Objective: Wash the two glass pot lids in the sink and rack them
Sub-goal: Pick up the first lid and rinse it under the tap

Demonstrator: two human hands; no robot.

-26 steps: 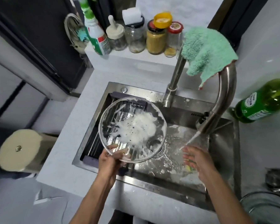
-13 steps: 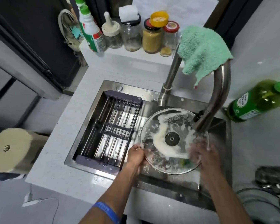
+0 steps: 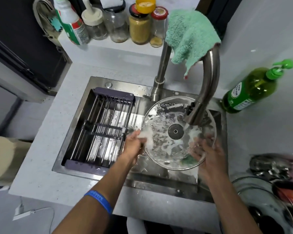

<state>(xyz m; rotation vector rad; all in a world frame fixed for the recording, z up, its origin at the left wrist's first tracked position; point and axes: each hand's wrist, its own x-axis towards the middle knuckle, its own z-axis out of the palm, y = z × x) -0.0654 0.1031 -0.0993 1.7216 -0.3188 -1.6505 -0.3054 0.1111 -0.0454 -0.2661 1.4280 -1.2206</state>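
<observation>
1. Glass pot lid (image 3: 162,142), soapy w/ white foam streaks, is held tilted over the right half of the steel sink (image 3: 142,181), directly under the faucet spout (image 3: 197,114); water runs onto it.
2. Left hand (image 3: 134,146) grips the lid's left rim, fingers curled round the edge (foam covers the fingertips).
3. Right hand (image 3: 208,152) is at the lid's lower-right rim, fingers spread & seen partly through the glass; looks like it supports the lid, but can't tell if it grips.
4. Something green (image 3: 189,160) shows beneath the lid near the right hand; too blurred to tell what.
5. Dark drying rack (image 3: 100,132) sits in the sink's left half, nothing in it.
6. Blue wristband (image 3: 100,200) on the left forearm.
7. Green cloth (image 3: 189,36) is draped over the faucet arch.
8. Green soap bottle (image 3: 250,92) lies tilted on the worktop (image 3: 41,166) right of the sink.
9. Jars & a spray bottle (image 3: 69,22) line the ledge behind.
</observation>
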